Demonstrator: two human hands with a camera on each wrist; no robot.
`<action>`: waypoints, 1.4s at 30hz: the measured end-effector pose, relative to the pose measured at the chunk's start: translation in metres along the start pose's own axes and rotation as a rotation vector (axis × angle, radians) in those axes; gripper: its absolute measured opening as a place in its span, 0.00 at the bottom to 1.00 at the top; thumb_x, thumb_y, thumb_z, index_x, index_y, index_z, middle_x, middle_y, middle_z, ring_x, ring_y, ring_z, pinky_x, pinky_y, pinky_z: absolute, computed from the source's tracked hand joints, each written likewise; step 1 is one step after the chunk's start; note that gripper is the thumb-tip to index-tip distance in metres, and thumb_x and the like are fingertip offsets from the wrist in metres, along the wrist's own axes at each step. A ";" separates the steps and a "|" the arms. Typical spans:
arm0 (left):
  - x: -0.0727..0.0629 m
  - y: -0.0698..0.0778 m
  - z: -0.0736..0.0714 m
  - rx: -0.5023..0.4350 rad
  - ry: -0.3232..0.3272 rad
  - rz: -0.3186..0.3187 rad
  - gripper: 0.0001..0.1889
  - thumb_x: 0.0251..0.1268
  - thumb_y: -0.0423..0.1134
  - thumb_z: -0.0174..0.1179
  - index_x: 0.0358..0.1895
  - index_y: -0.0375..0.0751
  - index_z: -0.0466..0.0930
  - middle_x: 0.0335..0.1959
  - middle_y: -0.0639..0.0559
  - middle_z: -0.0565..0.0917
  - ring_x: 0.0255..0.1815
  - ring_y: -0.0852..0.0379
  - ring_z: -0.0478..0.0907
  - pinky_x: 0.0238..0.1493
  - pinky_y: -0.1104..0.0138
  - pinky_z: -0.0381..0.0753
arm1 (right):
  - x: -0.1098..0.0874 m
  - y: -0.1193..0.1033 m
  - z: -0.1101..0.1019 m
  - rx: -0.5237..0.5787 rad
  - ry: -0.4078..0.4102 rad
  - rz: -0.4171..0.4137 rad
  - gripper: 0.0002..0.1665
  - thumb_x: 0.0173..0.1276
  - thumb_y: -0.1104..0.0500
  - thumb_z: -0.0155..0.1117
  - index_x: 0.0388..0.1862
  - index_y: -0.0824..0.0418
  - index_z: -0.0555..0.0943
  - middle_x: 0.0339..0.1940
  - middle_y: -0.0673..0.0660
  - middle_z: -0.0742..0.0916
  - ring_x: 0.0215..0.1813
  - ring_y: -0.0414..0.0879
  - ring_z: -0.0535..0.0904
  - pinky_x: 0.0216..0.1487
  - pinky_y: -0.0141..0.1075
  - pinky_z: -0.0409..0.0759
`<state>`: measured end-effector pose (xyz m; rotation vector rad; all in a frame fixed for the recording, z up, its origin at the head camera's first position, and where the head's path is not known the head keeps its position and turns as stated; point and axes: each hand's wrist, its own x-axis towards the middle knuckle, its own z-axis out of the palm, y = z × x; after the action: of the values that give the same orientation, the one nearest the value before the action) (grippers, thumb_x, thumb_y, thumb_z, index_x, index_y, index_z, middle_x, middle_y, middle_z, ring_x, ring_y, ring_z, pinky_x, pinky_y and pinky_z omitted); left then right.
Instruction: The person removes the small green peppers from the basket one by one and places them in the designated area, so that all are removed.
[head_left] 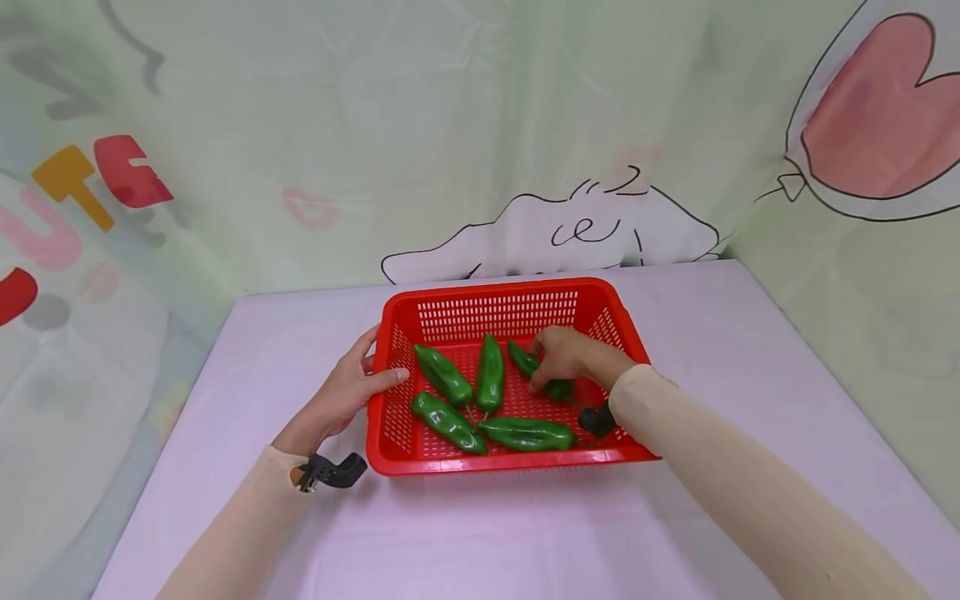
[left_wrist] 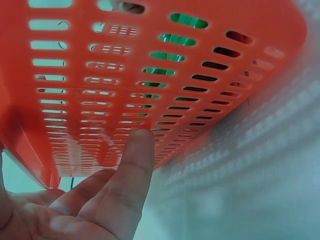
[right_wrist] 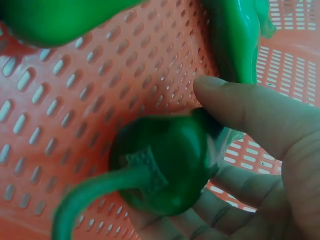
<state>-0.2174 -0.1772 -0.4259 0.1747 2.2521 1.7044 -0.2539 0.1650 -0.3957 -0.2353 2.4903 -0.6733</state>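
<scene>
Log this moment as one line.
left hand: grips red basket | right hand: holds green pepper | four other peppers: in basket

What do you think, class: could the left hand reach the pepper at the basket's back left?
Probably yes, if the left hand lets go of the basket: its top is open and nothing covers that pepper.

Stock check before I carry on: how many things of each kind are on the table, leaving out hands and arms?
Green peppers: 5, counting the one in the right hand
Red basket: 1
Total: 6
</scene>
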 end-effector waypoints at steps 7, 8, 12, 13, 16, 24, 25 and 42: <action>-0.001 0.000 0.001 -0.006 0.000 -0.006 0.48 0.70 0.38 0.67 0.85 0.49 0.45 0.66 0.32 0.77 0.56 0.38 0.86 0.47 0.51 0.90 | -0.001 -0.001 -0.003 0.005 0.010 0.002 0.28 0.59 0.60 0.79 0.55 0.72 0.84 0.41 0.60 0.90 0.40 0.48 0.86 0.48 0.41 0.90; -0.002 0.001 0.001 -0.006 0.001 -0.007 0.48 0.70 0.38 0.66 0.85 0.48 0.45 0.66 0.32 0.77 0.56 0.38 0.86 0.47 0.51 0.90 | -0.002 -0.001 -0.004 0.001 0.013 0.000 0.26 0.59 0.60 0.79 0.54 0.72 0.85 0.41 0.60 0.90 0.40 0.49 0.86 0.48 0.41 0.90; -0.003 0.001 0.001 -0.006 0.003 -0.007 0.48 0.70 0.38 0.66 0.85 0.48 0.45 0.67 0.31 0.77 0.57 0.37 0.86 0.48 0.51 0.90 | -0.004 -0.001 -0.006 -0.021 0.021 -0.014 0.19 0.61 0.59 0.77 0.48 0.70 0.88 0.36 0.59 0.90 0.37 0.48 0.84 0.45 0.39 0.88; -0.003 0.001 0.001 -0.007 0.003 -0.007 0.48 0.70 0.37 0.66 0.85 0.48 0.45 0.67 0.31 0.77 0.57 0.37 0.86 0.48 0.51 0.90 | -0.004 -0.001 -0.006 -0.028 0.022 -0.019 0.18 0.61 0.59 0.76 0.46 0.70 0.88 0.35 0.58 0.90 0.36 0.47 0.83 0.43 0.38 0.87; -0.003 0.000 0.001 -0.007 0.002 -0.010 0.48 0.70 0.38 0.66 0.85 0.48 0.45 0.67 0.32 0.77 0.57 0.37 0.86 0.48 0.51 0.90 | -0.005 0.001 -0.007 -0.035 0.034 -0.036 0.14 0.61 0.59 0.75 0.42 0.68 0.90 0.29 0.54 0.88 0.33 0.45 0.81 0.38 0.35 0.85; -0.003 0.003 0.001 -0.006 0.000 -0.003 0.48 0.69 0.38 0.67 0.85 0.48 0.45 0.67 0.32 0.77 0.57 0.38 0.86 0.48 0.51 0.90 | -0.010 0.005 -0.014 0.154 0.021 -0.032 0.12 0.63 0.59 0.74 0.40 0.67 0.90 0.29 0.54 0.89 0.33 0.45 0.82 0.41 0.36 0.88; -0.003 0.003 0.001 -0.005 0.002 -0.005 0.48 0.69 0.38 0.67 0.85 0.49 0.46 0.67 0.33 0.77 0.57 0.38 0.86 0.48 0.51 0.90 | -0.011 0.005 -0.016 0.184 0.015 -0.027 0.14 0.63 0.58 0.74 0.44 0.67 0.90 0.33 0.55 0.90 0.36 0.46 0.83 0.43 0.38 0.89; -0.002 0.000 0.001 -0.002 0.001 -0.003 0.48 0.70 0.38 0.67 0.85 0.49 0.46 0.67 0.33 0.77 0.57 0.38 0.86 0.47 0.51 0.90 | -0.036 0.019 -0.040 0.447 0.034 -0.036 0.29 0.70 0.56 0.69 0.65 0.71 0.80 0.58 0.66 0.85 0.52 0.53 0.84 0.58 0.46 0.88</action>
<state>-0.2154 -0.1770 -0.4253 0.1702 2.2506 1.7051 -0.2462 0.2082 -0.3598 -0.1007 2.2954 -1.2308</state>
